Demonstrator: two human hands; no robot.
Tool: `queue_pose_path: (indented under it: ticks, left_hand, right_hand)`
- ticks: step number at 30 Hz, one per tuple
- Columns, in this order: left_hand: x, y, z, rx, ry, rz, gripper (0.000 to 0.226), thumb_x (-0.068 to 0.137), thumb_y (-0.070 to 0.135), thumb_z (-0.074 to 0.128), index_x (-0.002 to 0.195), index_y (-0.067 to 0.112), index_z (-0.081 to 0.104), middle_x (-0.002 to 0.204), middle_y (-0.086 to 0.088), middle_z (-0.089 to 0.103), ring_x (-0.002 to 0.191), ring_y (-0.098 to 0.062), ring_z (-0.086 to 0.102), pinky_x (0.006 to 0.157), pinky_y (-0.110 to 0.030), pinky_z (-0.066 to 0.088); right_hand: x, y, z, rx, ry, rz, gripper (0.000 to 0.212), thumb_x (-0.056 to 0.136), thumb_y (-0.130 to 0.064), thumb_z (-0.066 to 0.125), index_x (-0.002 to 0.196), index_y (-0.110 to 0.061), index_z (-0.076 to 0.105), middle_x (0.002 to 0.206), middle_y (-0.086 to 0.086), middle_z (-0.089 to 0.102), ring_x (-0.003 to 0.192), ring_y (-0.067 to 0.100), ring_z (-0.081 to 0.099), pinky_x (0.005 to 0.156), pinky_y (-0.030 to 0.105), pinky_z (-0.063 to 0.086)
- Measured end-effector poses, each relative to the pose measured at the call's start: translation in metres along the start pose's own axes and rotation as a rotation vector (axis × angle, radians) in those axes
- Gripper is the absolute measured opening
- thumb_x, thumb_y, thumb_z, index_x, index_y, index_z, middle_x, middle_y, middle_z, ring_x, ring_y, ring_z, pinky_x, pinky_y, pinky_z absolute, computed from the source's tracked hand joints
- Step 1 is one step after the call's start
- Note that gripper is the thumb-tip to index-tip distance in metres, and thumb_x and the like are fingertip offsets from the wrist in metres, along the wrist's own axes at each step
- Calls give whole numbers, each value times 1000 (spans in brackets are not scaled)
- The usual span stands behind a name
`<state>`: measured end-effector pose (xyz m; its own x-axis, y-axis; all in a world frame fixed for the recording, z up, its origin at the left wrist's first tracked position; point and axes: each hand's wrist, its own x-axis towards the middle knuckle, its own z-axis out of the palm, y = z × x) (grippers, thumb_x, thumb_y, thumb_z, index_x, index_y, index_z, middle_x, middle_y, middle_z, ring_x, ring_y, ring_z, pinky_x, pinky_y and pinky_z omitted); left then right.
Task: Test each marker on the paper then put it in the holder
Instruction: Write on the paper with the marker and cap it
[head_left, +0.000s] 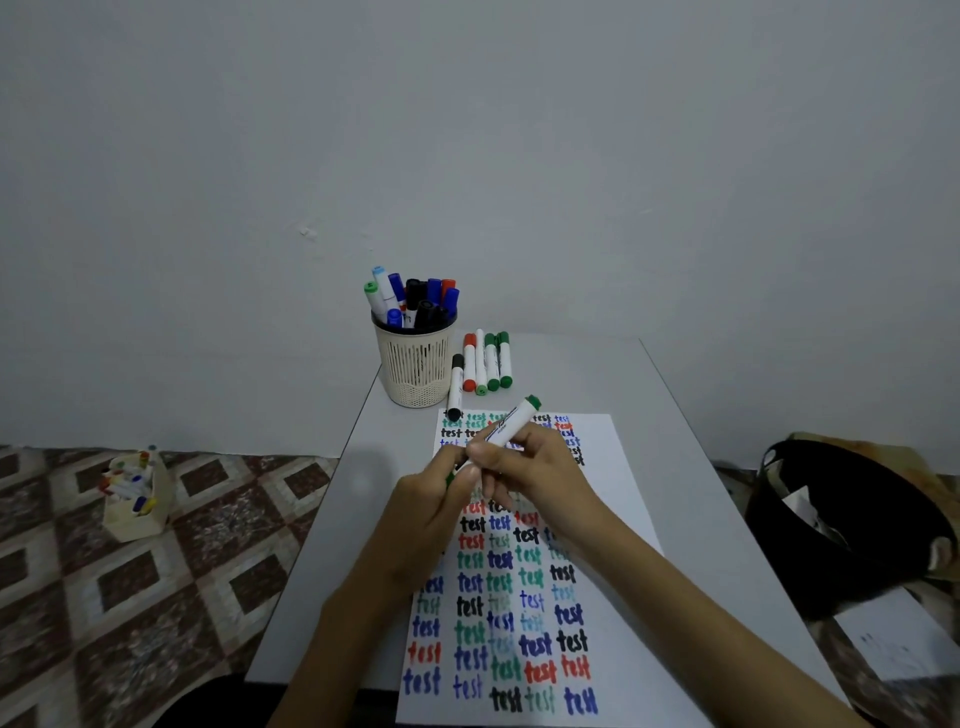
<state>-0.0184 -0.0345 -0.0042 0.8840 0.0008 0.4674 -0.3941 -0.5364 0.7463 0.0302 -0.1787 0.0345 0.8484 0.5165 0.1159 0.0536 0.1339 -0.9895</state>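
- Marker with a green end is up in both hands, slanting from the fingers toward the far right, its white barrel above the upper part of the paper.
- Right hand has its grip closed round the barrel's middle, thumb on the near side, fingers curled over the top.
- Left hand meets it at the low end, grip pinched shut there with a bit of green showing between the fingers; whether that is the cap or the tip, I cannot tell.
- Paper lies under both hands, running from mid-surface to the near edge, filled with rows of the word "test" in black, blue, green and red.
- Black-capped marker lies just past the paper's far left corner, its near end touching the sheet's edge.
- Right beside it, a row of four markers lies side by side, red and green ends, pointing at the far edge.
- Holder, a cream slotted cup, stands at the far left corner of the surface, crammed with upright markers, blue, black, red and green.
- Off the surface, a small box of pens sits on the patterned floor to the left; a black bin stands to the right.
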Motion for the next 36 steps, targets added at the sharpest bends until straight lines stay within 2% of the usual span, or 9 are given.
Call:
queue_pose_path:
  ticks: [4,9,16,19,21,23,27,31,36]
  left_hand:
    - [-1,4,-2,-41,23,32,35,92,46,34,97,18,55,59,9,52,44,-8,43,45,-21,35]
    - [-3,5,-4,-102,38,13,29,92,44,39,97,22,57,56,7,45,46,-7,37,44,-32,34]
    - [-3,11,-8,-173,73,-1,31,89,43,48,107,21,62,63,-2,64,50,-12,58,48,-23,44]
    - [-4,13,-7,-177,77,8,29,90,42,47,105,21,61,67,-6,67,56,-18,65,49,-34,52]
    - [-4,8,-6,-171,73,-24,26,92,40,41,101,25,60,64,-12,62,53,-26,62,46,-43,50]
    - [-2,2,-4,-129,74,-50,27,92,36,34,101,28,58,62,-18,57,51,-31,57,45,-43,46]
    - [1,-7,4,2,27,-26,25,96,31,30,107,28,52,70,4,55,59,-9,56,53,-21,43]
    - [3,-14,5,52,8,-8,19,91,36,42,107,30,49,85,4,61,77,-10,60,68,-25,49]
    - [2,-19,3,67,-25,19,23,77,44,55,92,26,54,87,5,63,79,-6,61,70,-22,50]
  right_hand:
    - [-2,2,2,45,-16,-7,13,88,-12,66,88,1,65,61,17,55,46,20,43,45,23,37]
    - [0,3,4,59,-27,-5,12,89,-12,65,90,0,65,57,13,51,45,16,39,44,21,32]
    - [0,-7,-2,54,-97,-111,20,84,-9,66,95,7,63,56,11,56,42,12,44,48,25,36]
    - [2,-11,-8,38,-103,-117,18,79,-11,70,91,2,66,63,15,61,47,17,53,47,24,46]
    - [6,-16,-16,93,-26,-123,19,76,-11,70,87,1,61,72,14,67,55,20,60,50,22,52]
    - [12,-21,-32,208,119,-144,17,75,-6,69,85,-2,56,78,13,68,62,22,65,53,22,56]
    - [16,-22,-70,235,315,-158,16,81,9,63,81,-4,54,82,15,67,70,28,68,57,26,58]
    - [11,-11,-86,89,348,-97,16,79,11,66,79,-3,58,81,14,68,70,25,67,53,27,56]
    - [7,1,-86,-4,375,-42,30,77,10,71,68,-5,47,52,9,54,40,15,51,38,21,41]
